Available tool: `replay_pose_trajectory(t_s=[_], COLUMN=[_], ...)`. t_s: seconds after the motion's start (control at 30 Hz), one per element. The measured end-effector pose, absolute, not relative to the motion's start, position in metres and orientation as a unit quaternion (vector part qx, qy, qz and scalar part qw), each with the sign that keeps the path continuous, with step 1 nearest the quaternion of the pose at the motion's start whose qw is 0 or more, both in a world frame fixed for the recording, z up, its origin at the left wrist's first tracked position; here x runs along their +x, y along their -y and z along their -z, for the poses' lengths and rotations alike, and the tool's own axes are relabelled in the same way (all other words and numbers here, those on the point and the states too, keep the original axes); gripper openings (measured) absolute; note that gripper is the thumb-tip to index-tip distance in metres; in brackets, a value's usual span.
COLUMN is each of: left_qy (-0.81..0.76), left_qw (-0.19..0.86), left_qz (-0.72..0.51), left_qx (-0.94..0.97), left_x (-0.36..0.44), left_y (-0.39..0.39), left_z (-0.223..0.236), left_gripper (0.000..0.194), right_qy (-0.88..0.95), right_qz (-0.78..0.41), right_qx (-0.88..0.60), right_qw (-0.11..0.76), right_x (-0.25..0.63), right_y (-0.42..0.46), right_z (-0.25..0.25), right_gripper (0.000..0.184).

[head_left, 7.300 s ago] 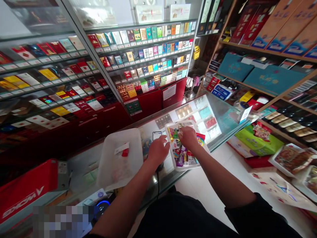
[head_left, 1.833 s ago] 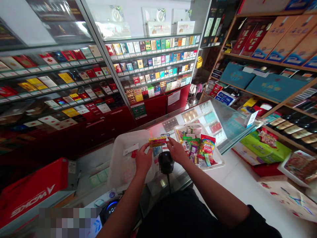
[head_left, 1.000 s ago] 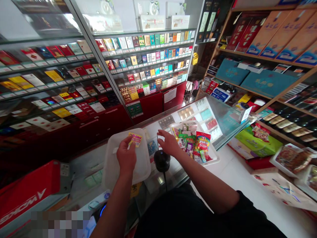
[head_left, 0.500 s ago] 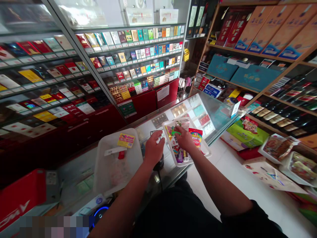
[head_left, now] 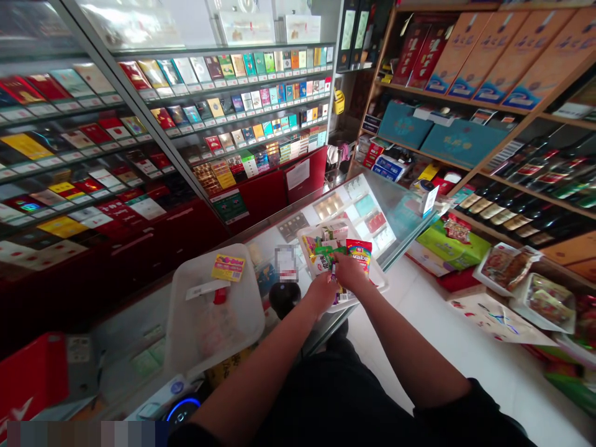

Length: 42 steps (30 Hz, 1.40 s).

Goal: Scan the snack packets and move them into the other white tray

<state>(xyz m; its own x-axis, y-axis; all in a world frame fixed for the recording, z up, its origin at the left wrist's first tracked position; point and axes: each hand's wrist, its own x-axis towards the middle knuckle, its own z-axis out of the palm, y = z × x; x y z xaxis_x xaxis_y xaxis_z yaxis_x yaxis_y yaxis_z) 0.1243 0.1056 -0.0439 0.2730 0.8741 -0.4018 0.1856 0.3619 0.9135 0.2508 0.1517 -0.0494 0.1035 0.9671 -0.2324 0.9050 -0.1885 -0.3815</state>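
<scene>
A shallow white tray (head_left: pixel 379 282) on the glass counter is filled with small snack packets. Over it, my right hand (head_left: pixel 350 272) has its fingers closed at the lower edge of a green packet (head_left: pixel 328 251). My left hand (head_left: pixel 322 293) meets the right fingertips at the tray's near side, pinching something small that I cannot make out. A red candy bag marked "wake" (head_left: pixel 359 252) lies just beyond my right hand. At the tray's back is a small pale box (head_left: pixel 335 231). Both hands partly hide the contents. Left of my left hand stands a black rounded device (head_left: pixel 285 299).
On the left of the counter (head_left: pixel 400 230) sits a larger translucent bin (head_left: pixel 254 310) with a yellow-pink packet (head_left: pixel 229 267). Cigarette shelves (head_left: pixel 261 102) line the wall behind. Boxes and bottles fill a wooden rack (head_left: pixel 470 112) to the right, with snack trays (head_left: pixel 505 270) lower down.
My left hand has moved right, from above the black device to the tray beside my right hand. My right hand has shifted slightly nearer me. The view has turned a little.
</scene>
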Motion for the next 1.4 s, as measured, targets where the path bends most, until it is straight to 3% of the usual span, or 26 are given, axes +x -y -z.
replay_pose_trajectory(t_s=[0.37, 0.73, 0.9, 1.17, 1.4], left_qy=[-0.547, -0.556, -0.546, -0.587, -0.62], left_qw=[0.651, 0.635, 0.62, 0.492, 0.421], left_qz=[-0.235, -0.256, -0.276, -0.27, -0.287], left_qx=[0.47, 0.471, 0.492, 0.584, 0.596], left_x=[0.13, 0.13, 0.127, 0.112, 0.094], left_y=[-0.104, -0.102, -0.104, -0.117, -0.136], left_z=[0.062, 0.064, 0.06, 0.029, 0.03], left_gripper=[0.032, 0.033, 0.032, 0.031, 0.029], right_qy=[0.633, 0.645, 0.637, 0.623, 0.596], right_qz=[-0.215, -0.198, -0.193, -0.163, -0.193], right_qx=[-0.743, -0.738, -0.745, -0.742, -0.724], right_qw=[0.034, -0.011, 0.049, 0.184, 0.289], right_x=[0.25, 0.253, 0.261, 0.279, 0.286], right_y=[-0.149, -0.155, -0.156, -0.164, -0.168], right_z=[0.044, 0.036, 0.018, -0.025, -0.037], right_gripper=[0.044, 0.027, 0.023, 0.02, 0.018])
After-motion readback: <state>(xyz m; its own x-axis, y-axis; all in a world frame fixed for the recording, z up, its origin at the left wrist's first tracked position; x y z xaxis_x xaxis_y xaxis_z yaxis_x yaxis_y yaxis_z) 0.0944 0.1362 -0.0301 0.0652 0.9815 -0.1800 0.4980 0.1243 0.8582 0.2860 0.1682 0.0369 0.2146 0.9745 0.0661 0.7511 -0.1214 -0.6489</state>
